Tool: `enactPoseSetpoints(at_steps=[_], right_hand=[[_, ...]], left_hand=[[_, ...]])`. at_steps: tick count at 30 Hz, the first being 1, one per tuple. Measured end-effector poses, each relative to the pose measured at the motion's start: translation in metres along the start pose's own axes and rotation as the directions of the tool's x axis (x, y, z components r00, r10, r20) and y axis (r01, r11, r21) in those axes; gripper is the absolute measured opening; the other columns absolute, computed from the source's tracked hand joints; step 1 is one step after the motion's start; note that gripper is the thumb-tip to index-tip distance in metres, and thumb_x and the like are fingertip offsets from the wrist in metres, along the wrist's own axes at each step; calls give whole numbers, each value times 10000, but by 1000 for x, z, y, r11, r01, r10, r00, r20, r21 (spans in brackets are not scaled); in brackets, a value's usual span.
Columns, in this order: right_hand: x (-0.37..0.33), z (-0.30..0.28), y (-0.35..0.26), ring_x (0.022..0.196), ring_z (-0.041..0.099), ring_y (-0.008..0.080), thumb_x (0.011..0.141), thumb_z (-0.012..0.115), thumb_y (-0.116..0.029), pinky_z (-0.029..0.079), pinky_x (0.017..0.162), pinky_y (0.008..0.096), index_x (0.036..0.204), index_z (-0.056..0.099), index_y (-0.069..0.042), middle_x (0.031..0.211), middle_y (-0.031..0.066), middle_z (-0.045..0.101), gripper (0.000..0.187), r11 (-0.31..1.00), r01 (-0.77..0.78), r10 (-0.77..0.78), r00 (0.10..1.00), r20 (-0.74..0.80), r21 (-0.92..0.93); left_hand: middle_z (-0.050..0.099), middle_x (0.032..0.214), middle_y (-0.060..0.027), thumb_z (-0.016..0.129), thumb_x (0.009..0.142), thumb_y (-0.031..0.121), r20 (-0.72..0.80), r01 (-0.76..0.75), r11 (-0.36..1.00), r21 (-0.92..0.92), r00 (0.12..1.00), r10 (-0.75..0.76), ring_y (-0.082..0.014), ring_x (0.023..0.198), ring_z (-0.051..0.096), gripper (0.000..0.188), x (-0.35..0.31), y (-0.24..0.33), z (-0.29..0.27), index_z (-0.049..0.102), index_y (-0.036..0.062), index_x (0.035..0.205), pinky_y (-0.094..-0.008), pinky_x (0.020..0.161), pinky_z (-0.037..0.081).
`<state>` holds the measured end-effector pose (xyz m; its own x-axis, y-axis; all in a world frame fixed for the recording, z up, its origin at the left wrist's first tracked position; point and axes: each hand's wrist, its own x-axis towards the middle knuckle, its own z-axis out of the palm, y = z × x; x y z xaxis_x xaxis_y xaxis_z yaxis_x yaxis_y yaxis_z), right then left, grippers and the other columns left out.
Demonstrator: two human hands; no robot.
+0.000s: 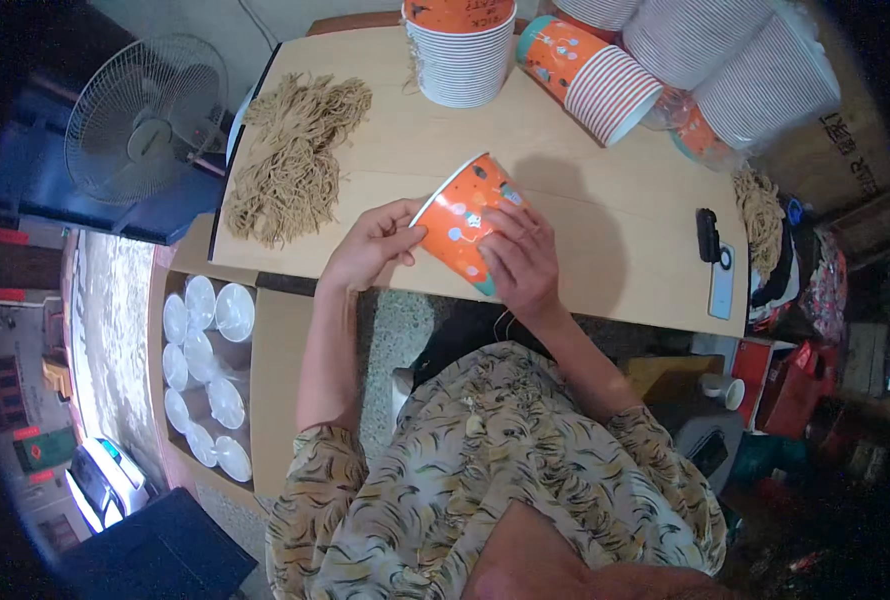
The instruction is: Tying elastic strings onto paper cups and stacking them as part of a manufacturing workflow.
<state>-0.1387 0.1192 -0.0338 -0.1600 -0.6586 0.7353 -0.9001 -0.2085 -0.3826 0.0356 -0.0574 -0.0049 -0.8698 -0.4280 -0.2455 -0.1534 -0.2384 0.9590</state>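
Note:
Over the near edge of the table I hold an orange paper bucket [455, 222] with a white rim, printed figures and a teal base, tilted on its side. My left hand [373, 245] pinches the rim at its left. The fingers of my right hand [521, 258] wrap round the wall and base from the right. What is inside the bucket is turned from view. On the table's left lies a heap of tan twisted cords [290, 160]. At the far edge stands a stack of nested paper buckets [460, 60], and another stack [595, 85] lies on its side.
Plastic-wrapped bucket stacks [765, 85] crowd the far right. A phone [723, 280] and a small black object [707, 235] lie on the right of the table [385, 150]. Left of me are a carton [257, 390] with several wrapped white round things and a fan [147, 120].

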Motion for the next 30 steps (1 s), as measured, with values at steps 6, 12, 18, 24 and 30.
enactPoseSetpoints(at_steps=[6,12,18,24,30], right_hand=[[0,0,12,1201,607,330,859,713,-72,427,1058,484,979,656,-48,1202,118,675,135,991,-114,120,990,-79,73],[1,1,15,1190,615,331,844,725,-54,438,1054,473,989,668,-46,1197,122,680,156,983,-157,165,983,-84,94],[1,-1,13,1191,611,335,840,729,-65,432,1058,487,985,657,-46,1193,109,674,163,992,-110,114,991,-76,59],[-5,-5,-4,1191,612,326,831,743,-84,437,1029,503,979,646,-61,1232,118,655,179,999,25,-26,998,-52,-20],[-5,-10,16,1245,574,337,824,752,-99,375,1075,533,966,670,-68,1326,132,611,166,992,-127,129,980,-149,21]], left_hand=[[646,885,28,656,975,154,-12,-26,991,-133,1000,24,-15,664,533,277,11,4,13,623,36,1224,-159,586,429],[657,899,46,665,972,175,-10,12,993,-117,1000,-13,6,656,530,295,18,7,14,617,49,1235,-142,583,431],[677,927,49,653,985,206,37,18,997,-75,999,-15,18,716,571,292,20,8,13,627,56,1234,-142,612,456],[685,1026,29,619,1007,200,26,3,999,-38,1000,-2,-20,871,629,298,19,19,22,613,63,1270,-174,739,518],[673,1088,-1,583,1021,160,82,-96,988,-122,991,107,-70,992,634,269,26,-8,12,602,41,1261,-237,884,526]])
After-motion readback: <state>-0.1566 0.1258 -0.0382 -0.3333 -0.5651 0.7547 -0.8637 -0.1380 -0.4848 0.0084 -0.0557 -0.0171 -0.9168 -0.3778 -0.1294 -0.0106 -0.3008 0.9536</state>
